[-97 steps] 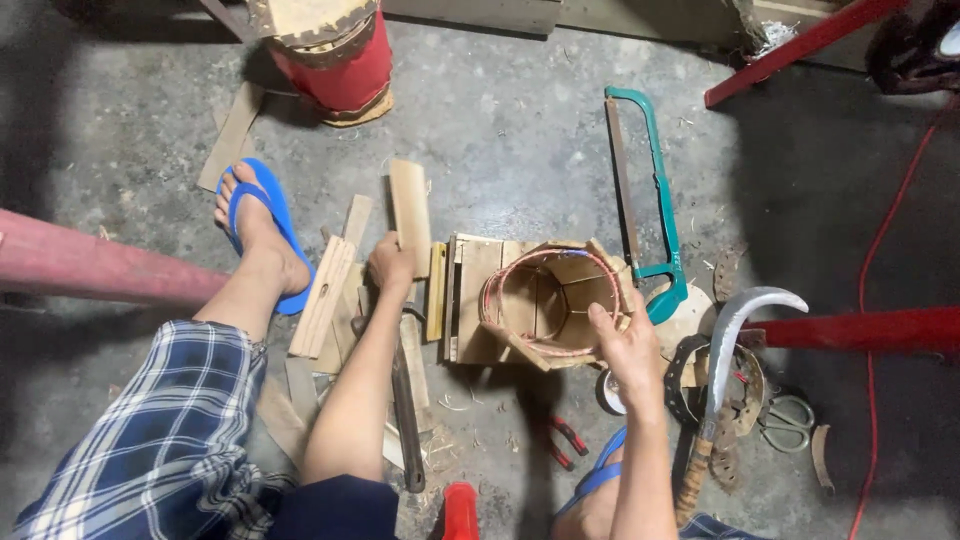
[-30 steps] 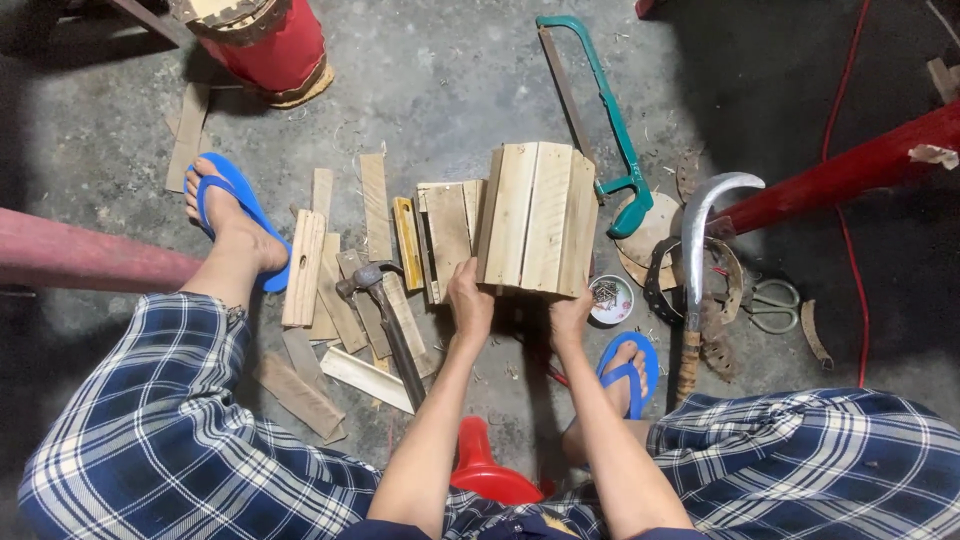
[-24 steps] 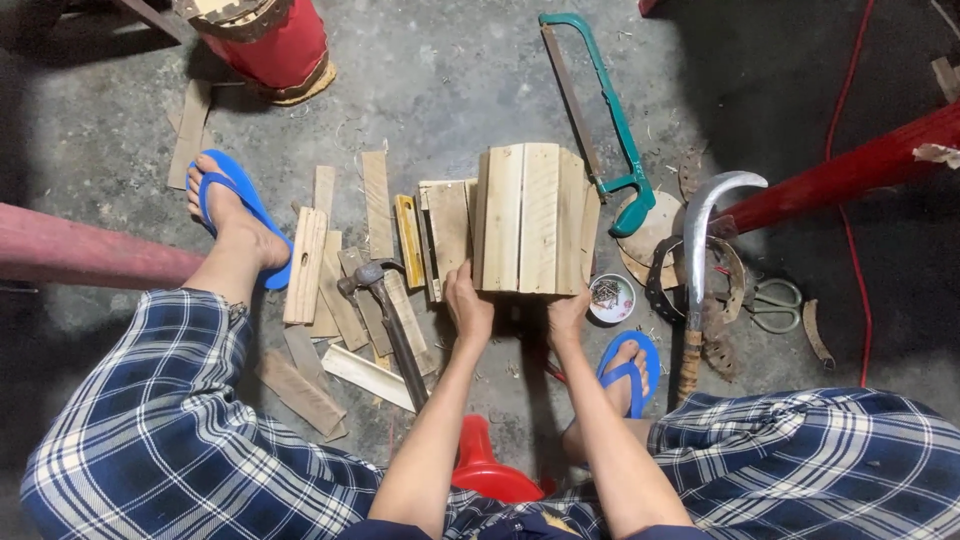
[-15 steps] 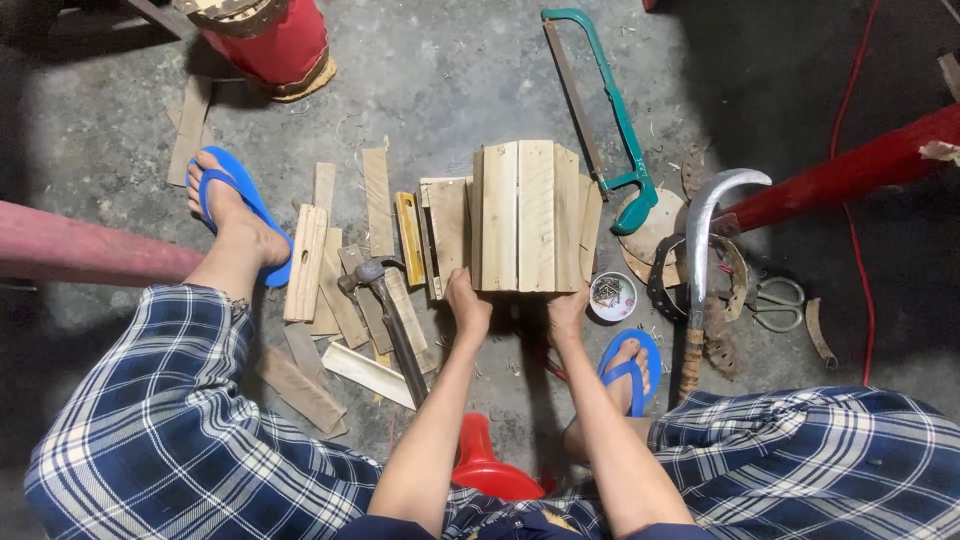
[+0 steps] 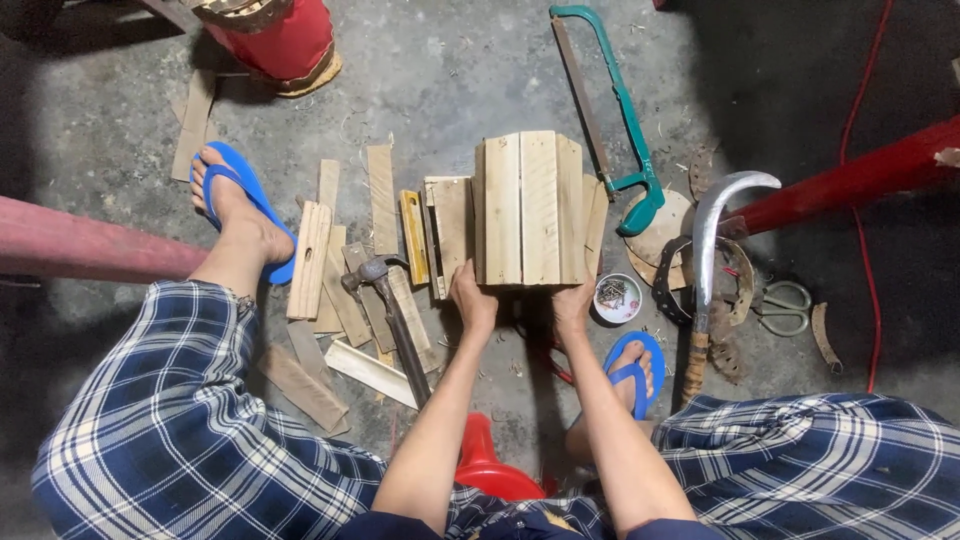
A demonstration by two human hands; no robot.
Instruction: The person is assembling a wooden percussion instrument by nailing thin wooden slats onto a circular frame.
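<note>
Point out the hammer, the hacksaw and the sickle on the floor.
hammer (image 5: 372,270): head view, on its metal head.
hacksaw (image 5: 625,110): head view, on the teal frame.
sickle (image 5: 708,225): head view, on the curved blade.

Wooden stave barrel (image 5: 530,208) turned over: open mouth faced up 3.2 s ago, now slatted side up. Left hand (image 5: 472,298) moved from loose planks onto its near edge; right hand (image 5: 574,300) likewise

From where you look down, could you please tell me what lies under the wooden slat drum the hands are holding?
The slat drum rests on the concrete floor, overlapping loose wooden strips at its left edge. Both hands, left and right, grip its near end. Whatever lies directly beneath is covered.
</note>
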